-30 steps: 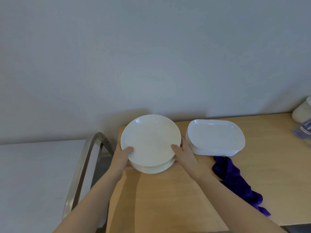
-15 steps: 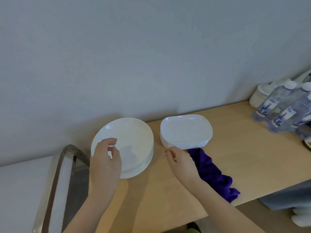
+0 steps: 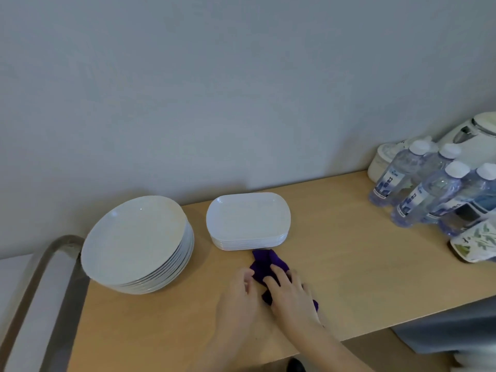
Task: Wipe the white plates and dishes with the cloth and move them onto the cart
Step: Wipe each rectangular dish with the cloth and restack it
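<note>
On cloth [image 3: 264, 267]: both hands, fingers curled.

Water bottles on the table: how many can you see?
4, clustered at the table's right end: back-left, back-right, front-left, front-right. More may be hidden beyond the frame edge.

Table [image 3: 335, 264]: light wood look, smooth, matt. Round plates [image 3: 134, 237] and oblong dishes [image 3: 248, 216]: white, glossy, smooth, glazed-looking. Cloth [image 3: 264, 265] under my hands: purple fabric, soft, matt, crumpled. Cart rail [image 3: 40, 277]: brushed metal, dull sheen. Bottles [image 3: 418, 189]: clear plastic, shiny, paper-like labels, white caps. Wall [image 3: 214, 89]: flat, matt grey.
</note>
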A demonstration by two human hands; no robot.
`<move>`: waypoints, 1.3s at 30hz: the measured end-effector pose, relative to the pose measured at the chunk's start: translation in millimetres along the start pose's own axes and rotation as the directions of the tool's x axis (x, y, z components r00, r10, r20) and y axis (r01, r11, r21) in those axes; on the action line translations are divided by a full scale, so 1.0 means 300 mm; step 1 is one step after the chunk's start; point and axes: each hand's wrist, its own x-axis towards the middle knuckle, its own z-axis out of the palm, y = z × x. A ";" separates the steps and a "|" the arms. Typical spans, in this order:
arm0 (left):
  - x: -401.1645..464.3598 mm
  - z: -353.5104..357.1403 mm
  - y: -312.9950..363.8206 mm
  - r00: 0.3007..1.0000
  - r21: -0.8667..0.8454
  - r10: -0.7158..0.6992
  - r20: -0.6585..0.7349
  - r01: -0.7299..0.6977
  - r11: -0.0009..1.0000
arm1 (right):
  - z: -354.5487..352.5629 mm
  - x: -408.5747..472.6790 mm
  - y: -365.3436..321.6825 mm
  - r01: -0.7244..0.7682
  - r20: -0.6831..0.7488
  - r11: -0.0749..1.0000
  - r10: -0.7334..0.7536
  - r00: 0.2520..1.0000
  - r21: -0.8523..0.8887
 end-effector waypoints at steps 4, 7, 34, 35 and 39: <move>0.037 0.084 0.005 0.995 -0.027 -0.099 -0.030 0.099 0.995 | -0.033 0.026 0.095 0.033 -0.036 0.996 -0.031 0.999 0.079; 0.070 0.097 0.007 0.978 -0.113 -0.193 -0.077 0.184 0.976 | -0.054 0.027 0.178 0.045 -0.052 0.995 -0.040 0.998 0.090; 0.327 -0.060 0.095 0.847 -0.249 -0.235 -0.476 0.126 0.960 | -0.310 0.362 0.206 -0.161 0.024 0.800 0.180 0.983 0.578; 0.333 -0.066 0.093 0.851 -0.245 -0.230 -0.471 0.124 0.961 | -0.307 0.373 0.191 -0.168 0.038 0.811 0.177 0.983 0.561; 0.349 -0.088 0.080 0.862 -0.220 -0.232 -0.451 0.144 0.965 | -0.289 0.389 0.181 -0.198 0.040 0.806 0.213 0.976 0.558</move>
